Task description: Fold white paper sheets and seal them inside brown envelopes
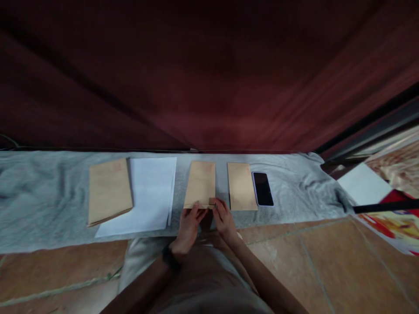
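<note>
A brown paper envelope (201,181) lies lengthwise in front of me on the grey cloth. At its near edge my left hand (190,222) grips the left part, thumb on top and fingers beneath. My right hand (224,220) pinches the right corner of that same edge, where a narrow strip looks folded. To the right sits another brown envelope (242,186), apart from my hand. On the left, a stack of brown envelopes (110,189) partly covers several white paper sheets (152,192).
A phone (262,189) with a dark screen lies beside the right envelope. The grey cloth (294,187) covers a long narrow surface against a dark red upright panel (209,87). Beyond its right end are a dark bar (389,206) and colourful printed packaging (399,226). Tiled floor (281,257) shows below.
</note>
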A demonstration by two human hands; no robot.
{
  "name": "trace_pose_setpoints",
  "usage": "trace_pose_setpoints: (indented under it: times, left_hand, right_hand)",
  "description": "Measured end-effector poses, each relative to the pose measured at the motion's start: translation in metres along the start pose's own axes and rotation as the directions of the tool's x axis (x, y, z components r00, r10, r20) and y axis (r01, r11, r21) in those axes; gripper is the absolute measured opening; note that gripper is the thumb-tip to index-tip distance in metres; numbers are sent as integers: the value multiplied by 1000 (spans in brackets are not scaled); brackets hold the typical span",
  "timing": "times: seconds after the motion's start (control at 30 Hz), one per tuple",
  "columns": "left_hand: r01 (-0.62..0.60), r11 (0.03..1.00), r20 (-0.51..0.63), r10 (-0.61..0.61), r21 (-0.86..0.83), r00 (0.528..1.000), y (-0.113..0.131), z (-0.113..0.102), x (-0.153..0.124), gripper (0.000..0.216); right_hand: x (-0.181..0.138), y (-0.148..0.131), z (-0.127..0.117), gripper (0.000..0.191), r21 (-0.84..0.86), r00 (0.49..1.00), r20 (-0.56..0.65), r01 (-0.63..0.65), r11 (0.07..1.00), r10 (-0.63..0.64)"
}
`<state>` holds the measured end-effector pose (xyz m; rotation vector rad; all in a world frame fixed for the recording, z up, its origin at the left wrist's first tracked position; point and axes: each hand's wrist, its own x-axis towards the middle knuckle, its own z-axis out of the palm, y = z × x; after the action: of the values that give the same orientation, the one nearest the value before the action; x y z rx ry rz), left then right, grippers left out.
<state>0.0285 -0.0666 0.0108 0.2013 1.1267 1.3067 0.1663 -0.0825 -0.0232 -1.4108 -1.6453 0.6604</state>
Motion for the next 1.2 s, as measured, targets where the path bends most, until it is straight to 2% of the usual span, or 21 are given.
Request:
trace_pose_setpoints:
  times: [0.1,0.2,0.27,0.3,0.33,0.37,0.4,0.43,0.5,0.57,0.63,0.73,0.9,1.07,1.2]
  left_hand:
    - [179,983,54,-180,30,982,0,-5,-5,21]
    - [291,944,96,-308,156,946,-1,-13,-16,24]
    - [247,912,144,-306,327,941,1,-17,-22,29]
    - [158,885,188,-262,437,947,3,-18,-25,32]
    - [20,839,249,-184,543,951,6,-20,-26,33]
    - [-148,762,322,-82,630,943,9,-22,-26,33]
    - [-319,654,402,24,686,915,13,-24,-25,33]
    - [-464,525,481,114,714,869,16,-26,-23,32]
    - [-641,260,608,203,722,767,19,-32,-16,35]
    - [-719,30,707,161,694,689,17,-40,-7,43]
    - [-776,-162,791,53,610,610,13,-48,2,53]
    - [-824,-346,862,-78,448,501,7,-58,11,65]
    - [-809,-465,887,-99,359,451,5,-69,17,76]
    - [-763,-551,895,-62,338,442,4,-80,20,77]
    - [-739,-578,900,-16,347,436,4,-87,21,74]
  right_hand:
    - [-1,-2,-4,46,-181,998,34,65,981,-60]
    - [-7,-1,-8,54,-343,989,70,147,928,-131]
    - [-13,0,-10,58,-384,975,137,217,898,-178]
    - [-16,0,-11,60,-385,965,178,249,889,-193]
    - [-19,0,-12,60,-379,955,219,274,884,-202]
    - [-21,-2,-12,61,-369,944,258,294,882,-207]
    - [-22,-4,-12,61,-357,933,292,310,881,-210]
    - [-22,-6,-12,61,-347,923,321,323,880,-213]
    - [-22,-10,-9,61,-333,905,365,347,877,-219]
    - [-21,-12,-6,61,-339,901,379,347,874,-210]
    - [-21,-12,-2,62,-359,909,371,329,873,-190]
    - [-22,-11,1,60,-386,918,361,306,870,-163]
    - [-23,-13,-1,54,-433,926,354,285,855,-129]
    - [-24,-14,-8,54,-453,940,315,272,849,-133]
    - [-26,-12,-14,53,-460,946,286,274,844,-151]
